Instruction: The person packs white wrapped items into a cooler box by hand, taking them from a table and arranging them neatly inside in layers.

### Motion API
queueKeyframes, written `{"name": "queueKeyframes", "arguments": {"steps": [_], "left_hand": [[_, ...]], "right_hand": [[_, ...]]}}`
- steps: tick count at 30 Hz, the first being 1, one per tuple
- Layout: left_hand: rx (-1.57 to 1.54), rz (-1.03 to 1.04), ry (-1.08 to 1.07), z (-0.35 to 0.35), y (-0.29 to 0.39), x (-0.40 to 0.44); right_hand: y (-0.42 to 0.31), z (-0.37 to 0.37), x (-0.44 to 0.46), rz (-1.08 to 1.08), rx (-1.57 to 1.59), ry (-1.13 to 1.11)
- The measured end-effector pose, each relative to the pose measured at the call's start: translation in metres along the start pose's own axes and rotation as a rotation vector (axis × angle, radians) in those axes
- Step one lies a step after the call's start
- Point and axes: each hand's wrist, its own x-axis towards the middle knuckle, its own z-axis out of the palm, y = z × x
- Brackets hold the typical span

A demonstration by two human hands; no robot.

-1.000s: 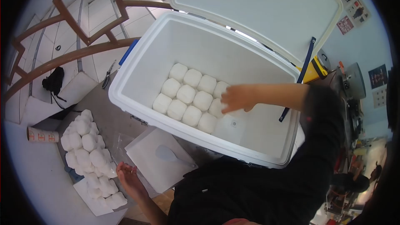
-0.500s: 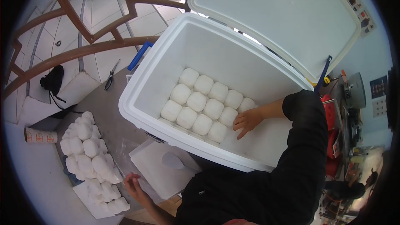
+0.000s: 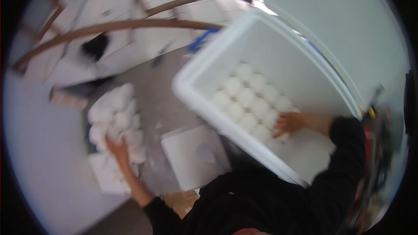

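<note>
A large white box (image 3: 300, 63) is seen right of centre, further right than half a second earlier; the whole view has been swung and blurred. Its raised lid (image 3: 339, 26) is spread across the upper right. A grey table (image 3: 156, 87) is shown left of the box, and a brown railing (image 3: 143, 22) is carried across the upper left. On the table, at left, a pile of rounded white pieces (image 3: 115, 113) is heaped. Inside the box, rows of similar white pieces (image 3: 247, 98) are packed side by side near the middle of the frame. A pale flat board (image 3: 191, 156) is laid between pile and box, lower centre.

The left hand (image 3: 118, 148), earlier held apart from the pile at its lower right, has been brought onto the pile's lower part; its fingers are spread, but whether a piece is grasped cannot be told. The right hand (image 3: 289, 124) is kept at the right end of the rows, its fingers splayed and unclenched. A black bag (image 3: 96, 47) and the blue handle (image 3: 202, 39) are seen farther up.
</note>
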Motion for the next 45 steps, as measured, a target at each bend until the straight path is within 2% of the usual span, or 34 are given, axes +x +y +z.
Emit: {"name": "queueKeyframes", "arguments": {"steps": [2, 3, 6, 8, 9, 11, 13, 15, 17, 18, 19, 20, 21, 22, 24, 26, 28, 30, 32, 33, 34, 36, 37, 39, 41, 43, 45], "left_hand": [[0.096, -0.018, 0.019, 0.012, -0.013, 0.013], [0.115, -0.038, -0.018, 0.006, -0.015, 0.019], [0.089, -0.115, -0.050, -0.012, 0.001, 0.031], [0.083, -0.195, -0.094, -0.024, 0.004, 0.032], [0.066, -0.251, -0.147, -0.027, 0.005, 0.035], [-0.020, -0.271, -0.120, -0.031, 0.001, 0.032], [-0.155, -0.239, 0.036, -0.041, 0.017, 0.037], [-0.158, -0.163, 0.078, -0.042, 0.022, 0.036], [-0.162, -0.095, 0.108, -0.043, 0.031, 0.021], [-0.361, -0.135, 0.192, -0.044, 0.041, 0.017], [-0.567, -0.165, 0.270, -0.045, 0.054, 0.015], [-0.688, -0.200, 0.260, -0.063, 0.085, 0.009], [-0.859, -0.193, 0.208, -0.078, 0.117, 0.002], [-1.115, -0.183, 0.094, -0.109, 0.168, -0.007], [-1.344, -0.014, -0.105, -0.144, 0.240, -0.027], [-1.306, 0.307, -0.196, -0.173, 0.297, -0.050], [-1.085, 0.519, -0.176, -0.196, 0.330, -0.063], [-1.148, 0.610, -0.205, -0.197, 0.336, -0.070], [-1.733, 0.215, -0.490, -0.188, 0.326, -0.073], [-1.656, 0.183, -0.465, -0.171, 0.307, -0.073], [-1.576, 0.155, -0.442, -0.148, 0.282, -0.071], [-1.301, -0.102, -0.386, -0.114, 0.240, -0.074], [-1.303, -0.090, -0.404, -0.102, 0.227, -0.076], [-1.221, -0.403, -0.379, -0.081, 0.208, -0.083], [-1.178, -0.337, -0.446, -0.058, 0.190, -0.091], [-1.130, -0.271, -0.514, -0.052, 0.183, -0.087], [-1.043, -0.201, -0.526, -0.055, 0.190, -0.094]], "right_hand": [[-0.005, 0.009, 0.007, 0.041, -0.079, 0.105], [-0.008, 0.003, 0.004, 0.024, -0.297, 0.338], [-0.002, 0.000, 0.009, 0.003, -0.320, 0.376], [-0.008, -0.026, 0.012, 0.052, -0.144, 0.151], [-0.009, -0.048, 0.017, 0.046, -0.154, 0.147], [-0.003, -0.100, 0.030, 0.085, 0.119, 0.028], [0.008, -0.132, 0.029, 0.199, 0.225, 0.320], [0.017, -0.177, 0.016, 0.355, 0.020, 0.629], [0.009, -0.238, -0.001, 0.506, -0.023, 0.823], [0.001, -0.255, -0.002, 0.522, -0.034, 0.818], [-0.009, -0.266, -0.002, 0.442, -0.100, 1.048], [-0.022, -0.279, -0.001, 0.363, -0.165, 1.263], [-0.037, -0.298, 0.006, 0.244, -0.220, 1.261], [-0.052, -0.311, 0.020, 0.219, -0.244, 1.229], [-0.082, -0.337, 0.048, 0.167, -0.291, 1.166], [-0.090, -0.344, 0.071, 0.218, -0.402, 1.162], [-0.088, -0.336, 0.078, 0.299, -0.487, 1.183], [-0.086, -0.324, 0.058, 0.345, -0.487, 1.131], [-0.073, -0.309, 0.017, 0.387, -0.444, 1.070], [-0.062, -0.295, -0.001, 0.434, -0.248, 1.082], [-0.054, -0.278, -0.023, 0.540, -0.048, 0.951], [-0.043, -0.229, -0.038, 0.794, 0.328, 0.611], [-0.038, -0.184, -0.036, 0.669, 0.331, 0.457], [-0.050, -0.107, -0.011, 0.436, 0.417, 0.161], [-0.076, -0.058, 0.021, 0.126, 0.461, -0.040], [-0.076, -0.044, 0.025, 0.116, 0.381, -0.054], [-0.060, -0.018, 0.023, -0.078, 0.323, 0.173]]}}
